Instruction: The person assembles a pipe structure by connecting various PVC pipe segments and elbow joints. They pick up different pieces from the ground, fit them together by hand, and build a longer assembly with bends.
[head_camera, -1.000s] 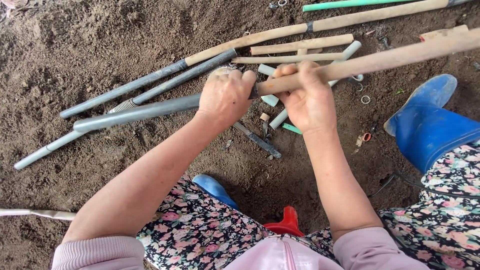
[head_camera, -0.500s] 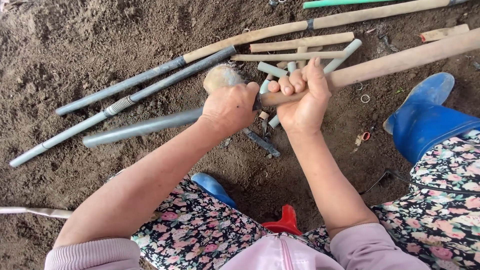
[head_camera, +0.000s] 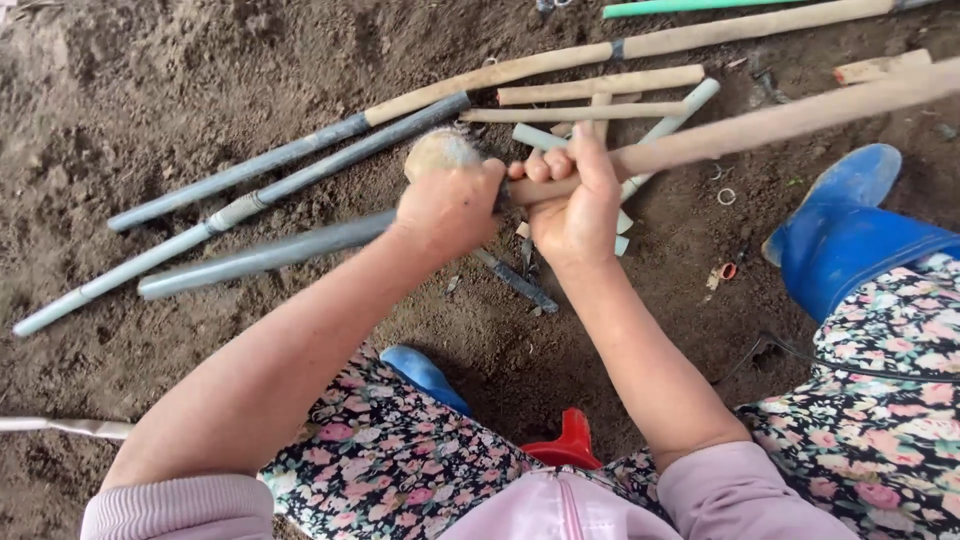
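Where right hand (head_camera: 575, 205) grips, wooden pole (head_camera: 760, 125) (tilted), left hand (head_camera: 450, 205) adjacent.

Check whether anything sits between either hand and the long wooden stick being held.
Nothing visible does. The right hand is wrapped directly around the wooden stick, and the left hand closes at its near end against a rounded tan object.

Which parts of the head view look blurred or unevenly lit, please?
Head view: soft, even daylight, no glare; the tan stick in the right hand smears toward the right edge, the rounded object by the left hand looks soft, and the soil stays sharp.
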